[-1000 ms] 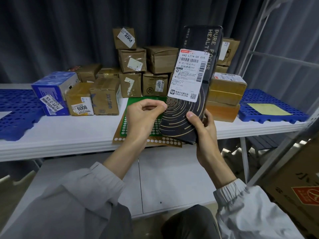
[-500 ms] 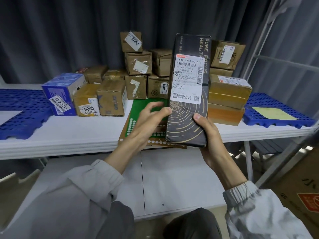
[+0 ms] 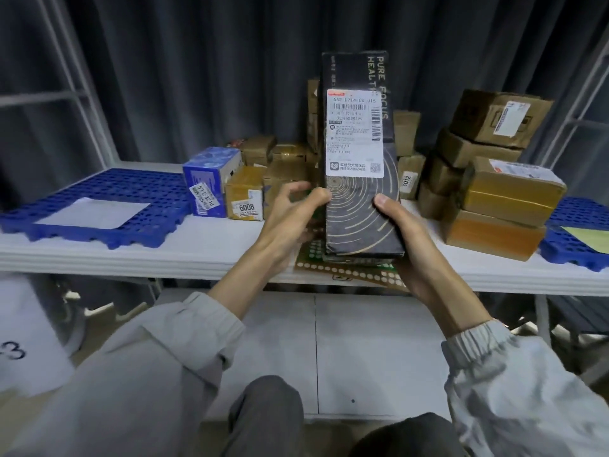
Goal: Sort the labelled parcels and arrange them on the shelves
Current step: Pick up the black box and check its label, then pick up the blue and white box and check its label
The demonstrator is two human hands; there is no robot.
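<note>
tall box (image 3: 359, 199) upright before stacked parcels (image 3: 487, 179) on table (image 3: 131, 255)

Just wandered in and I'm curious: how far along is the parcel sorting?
Early, it seems. Nothing visibly sorted: brown parcels sit heaped on the white table. Both hands, left and right, hold a tall black box upright, label facing the camera. Placing it and the heap remains.

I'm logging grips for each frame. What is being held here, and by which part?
The tall black box is held upright by its lower end: the right hand grips the lower right edge, and the left hand has its thumb on the lower left edge.
</note>
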